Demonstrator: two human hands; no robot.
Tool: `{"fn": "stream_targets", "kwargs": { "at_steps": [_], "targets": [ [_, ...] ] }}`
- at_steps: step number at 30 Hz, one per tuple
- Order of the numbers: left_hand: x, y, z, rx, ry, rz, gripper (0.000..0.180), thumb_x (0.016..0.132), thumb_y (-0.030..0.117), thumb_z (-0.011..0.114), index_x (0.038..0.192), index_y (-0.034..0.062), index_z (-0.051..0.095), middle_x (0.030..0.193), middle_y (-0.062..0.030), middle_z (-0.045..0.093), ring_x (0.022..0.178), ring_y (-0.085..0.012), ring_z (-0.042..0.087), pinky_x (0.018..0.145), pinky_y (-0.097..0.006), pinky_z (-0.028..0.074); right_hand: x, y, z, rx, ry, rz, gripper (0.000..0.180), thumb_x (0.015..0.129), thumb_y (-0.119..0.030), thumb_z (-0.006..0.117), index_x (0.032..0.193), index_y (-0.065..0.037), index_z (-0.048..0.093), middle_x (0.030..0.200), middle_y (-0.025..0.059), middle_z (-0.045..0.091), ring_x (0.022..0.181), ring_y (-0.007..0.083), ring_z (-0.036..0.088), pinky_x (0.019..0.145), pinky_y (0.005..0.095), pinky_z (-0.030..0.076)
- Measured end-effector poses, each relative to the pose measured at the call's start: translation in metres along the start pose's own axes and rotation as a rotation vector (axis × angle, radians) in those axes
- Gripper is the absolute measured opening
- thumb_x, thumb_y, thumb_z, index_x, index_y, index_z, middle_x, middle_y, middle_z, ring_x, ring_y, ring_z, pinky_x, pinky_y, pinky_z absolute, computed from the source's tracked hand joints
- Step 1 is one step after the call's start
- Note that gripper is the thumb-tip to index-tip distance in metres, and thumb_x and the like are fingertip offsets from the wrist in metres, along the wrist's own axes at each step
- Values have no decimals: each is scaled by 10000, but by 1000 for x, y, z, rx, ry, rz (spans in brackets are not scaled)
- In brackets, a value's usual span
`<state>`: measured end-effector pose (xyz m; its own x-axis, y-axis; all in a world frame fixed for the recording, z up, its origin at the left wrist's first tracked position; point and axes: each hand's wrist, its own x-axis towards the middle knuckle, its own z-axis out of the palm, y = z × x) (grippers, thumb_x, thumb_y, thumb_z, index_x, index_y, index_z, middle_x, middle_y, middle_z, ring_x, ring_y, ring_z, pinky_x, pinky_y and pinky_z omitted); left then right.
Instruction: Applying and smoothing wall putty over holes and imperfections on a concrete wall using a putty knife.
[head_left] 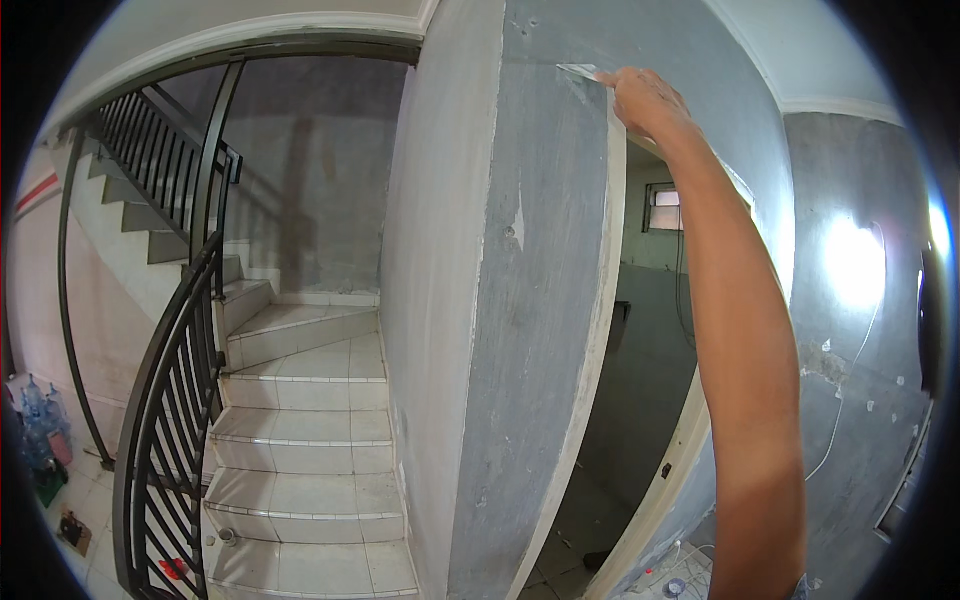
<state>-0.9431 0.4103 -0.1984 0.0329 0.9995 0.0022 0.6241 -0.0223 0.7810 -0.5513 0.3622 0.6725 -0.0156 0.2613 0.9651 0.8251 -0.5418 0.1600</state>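
Observation:
My right hand (pixel 645 100) is raised high at the end of my outstretched arm, fingers closed round a putty knife (pixel 579 72). The handle is mostly hidden in my grip; the thin pale blade points left and lies against the upper part of a grey wall (pixel 545 250), above the corner of a doorway. A scuffed lighter patch shows on the wall just beneath the blade. Lower on this wall are a whitish chipped spot (pixel 516 230) and small marks. My left hand is out of view.
A pale door frame (pixel 590 370) surrounds an open doorway below my arm. White tiled stairs (pixel 300 450) with a dark metal railing (pixel 165 440) rise at the left. Water bottles (pixel 40 415) stand at the far left. A cable (pixel 850 370) hangs on the right wall.

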Motion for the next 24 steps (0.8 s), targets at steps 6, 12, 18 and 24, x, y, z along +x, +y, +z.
{"fn": "stream_targets", "kwargs": {
  "at_steps": [6, 12, 18, 24],
  "targets": [
    [3, -43, 31, 149, 44, 119, 313, 873, 277, 464, 873, 16, 636, 775, -228, 643, 738, -418, 621, 603, -484, 494, -60, 5, 7, -21, -81, 27, 468, 870, -4, 433, 1244, -231, 597, 1011, 166, 652, 899, 346, 617, 817, 418, 495],
    [4, -51, 46, 35, -31, 527, 184, 858, 211, 574, 884, 32, 608, 661, -130, 618, 612, -287, 626, 532, -414, 503, -158, 19, -18, 728, -471, 59, 443, 903, -51, 379, 1324, -86, 513, 986, 88, 609, 640, 212, 565, 605, 330, 486],
    [-30, 117, -8, -1080, -291, -313, 130, 863, 69, 538, 948, -24, 570, 719, -134, 594, 575, -293, 616, 531, -391, 548, -302, 14, 1, 2004, -813, 557, 445, 934, -126, 482, 1342, 39, 420, 851, 49, 536, 596, 98, 492, 529, 226, 437],
    [-66, 280, -67, -1355, -447, -280, 189, 891, 164, 588, 1039, 70, 518, 757, -56, 557, 647, -174, 607, 492, -326, 506, -416, 1, 16, 2007, -907, 597, 390, 941, -240, 536, 1222, 32, 533, 874, 62, 541, 643, 113, 515, 591, 244, 448]
  ]
}}
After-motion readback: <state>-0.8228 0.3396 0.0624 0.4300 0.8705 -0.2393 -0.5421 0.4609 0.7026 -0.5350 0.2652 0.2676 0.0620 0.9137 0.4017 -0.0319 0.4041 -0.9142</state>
